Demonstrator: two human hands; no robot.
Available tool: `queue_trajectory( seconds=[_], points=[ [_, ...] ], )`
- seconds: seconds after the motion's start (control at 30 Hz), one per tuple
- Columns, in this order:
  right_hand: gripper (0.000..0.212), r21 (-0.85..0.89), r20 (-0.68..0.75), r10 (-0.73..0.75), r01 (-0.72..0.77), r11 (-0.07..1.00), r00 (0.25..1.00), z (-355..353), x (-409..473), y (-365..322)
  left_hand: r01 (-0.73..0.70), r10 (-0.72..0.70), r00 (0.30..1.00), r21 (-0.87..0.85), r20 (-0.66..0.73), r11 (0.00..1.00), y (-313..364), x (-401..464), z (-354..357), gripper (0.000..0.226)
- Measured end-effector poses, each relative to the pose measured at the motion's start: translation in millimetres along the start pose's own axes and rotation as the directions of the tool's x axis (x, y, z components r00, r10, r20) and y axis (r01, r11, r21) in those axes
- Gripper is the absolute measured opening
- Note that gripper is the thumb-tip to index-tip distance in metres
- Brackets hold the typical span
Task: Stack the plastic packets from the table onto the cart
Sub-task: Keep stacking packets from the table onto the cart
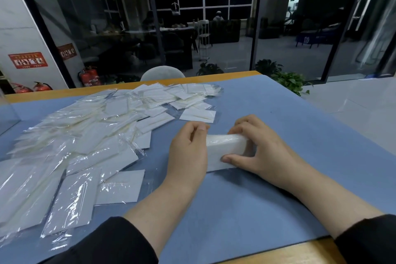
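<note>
The left hand [188,148] and the right hand [255,146] both grip a small stack of plastic packets [225,149], holding it on edge just above the blue mat [278,118] near the middle of the table [64,92]. The left hand curls round the stack's left end, thumb on top and fingers wrapped behind it; the right hand pinches the other end, its thumb along the near lower edge and its fingers bent over the top. The stack looks white and thick, with clear film glinting on its upper face, and its lower edge seems to touch the mat, though I cannot tell for sure. Both forearms are bare, with black sleeves [120,242] pushed up near the elbows. To the left of the hands, a wide loose spread of plastic packets [85,135] lies flat on the mat, overlapping one another from the near left corner to the far middle of the table; each is a clear sleeve with a white insert. The nearest loose ones lie just beside the left wrist. Past the table's wooden far edge stands the rounded back of a grey chair [162,73], then a dark glass wall [203,28] with a green band across it. Red fire extinguishers [90,76] stand on the floor to the far left, and green potted plants [289,80] to the right.
</note>
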State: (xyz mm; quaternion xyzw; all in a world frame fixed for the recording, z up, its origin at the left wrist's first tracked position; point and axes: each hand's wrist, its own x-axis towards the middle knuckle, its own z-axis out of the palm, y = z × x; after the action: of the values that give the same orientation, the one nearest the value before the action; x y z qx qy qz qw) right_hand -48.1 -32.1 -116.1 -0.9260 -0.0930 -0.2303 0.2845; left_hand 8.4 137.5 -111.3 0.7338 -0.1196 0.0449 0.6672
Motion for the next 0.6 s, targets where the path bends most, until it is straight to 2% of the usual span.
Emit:
queue_trajectory(
  seconds=[0.1, 0.2, 0.3, 0.33, 0.47, 0.53, 0.6],
  points=[
    [0.038, 0.032, 0.055, 0.056, -0.057, 0.998, 0.997, -1, -1, -1, 0.012, -0.014, 0.996, 0.024, 0.085, 1.000, 0, -1, 2, 0.016],
    [0.036, 0.050, 0.105, 0.069, -0.074, 0.996, 0.992, -3, -3, -2, 0.004, -0.006, 0.993, 0.014, 0.117, 1.000, 2, -3, 2, 0.017],
    [0.034, 0.072, 0.084, 0.100, -0.106, 0.992, 0.991, -4, -3, 0, -0.016, 0.011, 0.985, 0.025, 0.174, 1.000, 5, -1, -3, 0.016],
    [0.034, 0.075, 0.062, 0.094, -0.098, 0.992, 0.994, -6, -3, 1, -0.037, 0.027, 0.976, 0.041, 0.216, 0.998, 6, -1, -7, 0.015],
    [0.034, 0.075, -0.005, 0.072, -0.071, 0.995, 0.997, -23, -8, -1, -0.199, 0.106, 0.908, 0.194, 0.405, 0.960, 9, -3, -22, 0.051],
    [0.031, 0.064, -0.026, 0.069, -0.067, 0.996, 0.997, -37, -16, -6, -0.279, 0.140, 0.884, 0.262, 0.447, 0.924, 17, -7, -20, 0.045],
    [0.028, 0.044, -0.054, 0.078, -0.076, 0.996, 0.996, -52, -28, -12, -0.338, 0.184, 0.857, 0.257, 0.481, 0.906, 30, -14, -9, 0.036]
  ],
)
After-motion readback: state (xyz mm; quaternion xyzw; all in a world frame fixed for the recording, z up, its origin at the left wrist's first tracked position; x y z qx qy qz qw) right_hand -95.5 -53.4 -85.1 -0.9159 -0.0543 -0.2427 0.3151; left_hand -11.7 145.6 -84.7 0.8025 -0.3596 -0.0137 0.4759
